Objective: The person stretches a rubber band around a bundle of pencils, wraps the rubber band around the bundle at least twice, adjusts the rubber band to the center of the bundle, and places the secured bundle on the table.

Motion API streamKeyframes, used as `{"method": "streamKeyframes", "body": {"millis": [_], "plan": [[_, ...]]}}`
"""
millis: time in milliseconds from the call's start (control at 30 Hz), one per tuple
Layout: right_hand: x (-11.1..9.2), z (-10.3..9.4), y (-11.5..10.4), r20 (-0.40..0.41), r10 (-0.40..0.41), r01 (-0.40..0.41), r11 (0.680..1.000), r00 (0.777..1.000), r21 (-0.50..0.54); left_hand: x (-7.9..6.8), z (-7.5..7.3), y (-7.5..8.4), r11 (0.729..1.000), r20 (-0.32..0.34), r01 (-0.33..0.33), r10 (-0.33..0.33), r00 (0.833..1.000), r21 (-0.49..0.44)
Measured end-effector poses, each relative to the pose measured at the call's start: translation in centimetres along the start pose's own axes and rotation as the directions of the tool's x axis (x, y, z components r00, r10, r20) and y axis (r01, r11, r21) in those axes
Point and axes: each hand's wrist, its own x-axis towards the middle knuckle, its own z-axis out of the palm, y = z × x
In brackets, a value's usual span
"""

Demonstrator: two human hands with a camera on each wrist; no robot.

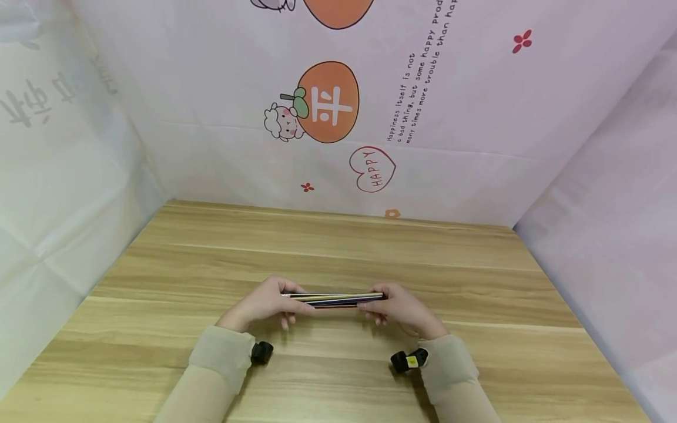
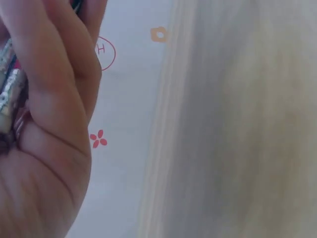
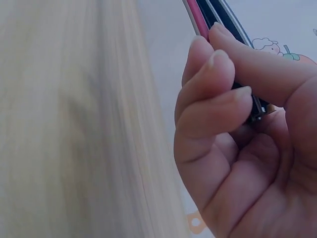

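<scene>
A bundle of slim, pen-like sticks [image 1: 338,298] is held level between both hands, close over the table. Gold, dark blue, black and reddish lengths show in the head view. My left hand [image 1: 267,302] grips the bundle's left end, thumb on the near side; in the left wrist view silvery, glittery ends [image 2: 10,99] lie inside the palm, partly hidden by the fingers. At the opposite end, my right hand [image 1: 401,306] pinches the bundle between thumb and fingers. Pink and black sticks [image 3: 198,19] rise out of that grip in the right wrist view, their lower ends near the palm.
A wood-grain table [image 1: 338,252] lies beneath the hands. Behind it hangs a pale printed cloth [image 1: 455,182], and similar cloth walls stand at the left and right. Each wrist wears a beige band with a small black camera [image 1: 261,353].
</scene>
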Motion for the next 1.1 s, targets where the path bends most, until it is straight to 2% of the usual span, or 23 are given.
{"method": "streamKeyframes", "body": {"millis": [200, 500, 867, 1100], "plan": [[0.0, -0.1, 0.0, 0.007, -0.009, 0.009, 1.000, 1.000, 0.022, 0.2, 0.2, -0.2, 0.993, -0.002, -0.025, 0.025, 1.000, -0.112], [-0.1, -0.2, 0.0, 0.019, -0.016, 0.015, 0.999, 1.000, 0.033, 0.3, 0.3, -0.1, 0.983, 0.005, -0.043, 0.044, 0.999, -0.176], [-0.4, -0.4, 0.0, 0.008, -0.017, 0.017, 0.999, 1.000, 0.036, 0.3, 0.3, 0.0, 0.983, -0.022, -0.037, 0.034, 0.999, -0.181], [-0.9, -1.0, -0.2, 0.006, -0.024, 0.024, 0.998, 1.000, 0.050, 0.5, 0.3, -0.1, 0.982, -0.025, -0.060, 0.057, 0.998, -0.180]]}}
